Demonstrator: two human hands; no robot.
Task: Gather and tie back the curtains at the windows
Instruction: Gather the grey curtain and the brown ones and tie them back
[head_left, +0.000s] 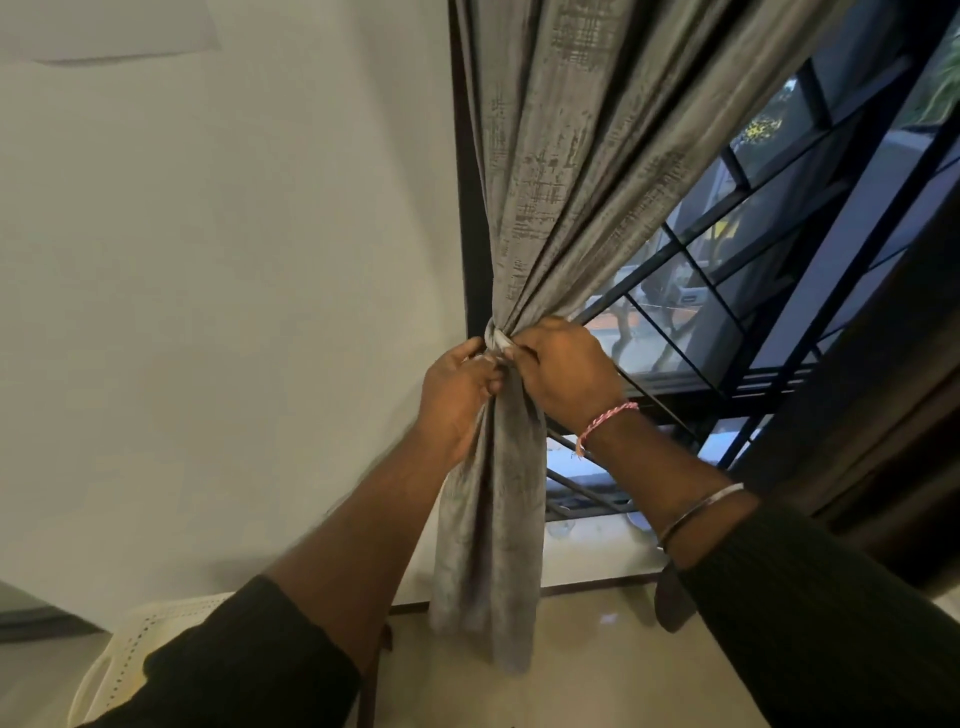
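Both hands are up at the middle of the frame, working the grey curtain (566, 171) where it's bunched into a tight neck. A pale tie-back band (494, 340) wraps that neck, right between the two hands. The left hand (457, 400) has its grip on the gathered cloth just below the band, fingers curled in against the folds, thumb up near the band. The right hand (563, 369) sits on the other side, touching the curtain, fingertips pinching at the band's edge, so its grip is closed on the band. Above the hands the curtain fans out wide toward the top of the frame; below, it hangs in a narrow column down to the lower centre. At right, the window (691, 332) shows its dark grille bars. A pink thread bracelet (602, 423) and a metal bangle (698, 512) ring the right wrist. White wall (234, 286) fills the left; a cream plastic chair (140, 644) peeks in at lower left.
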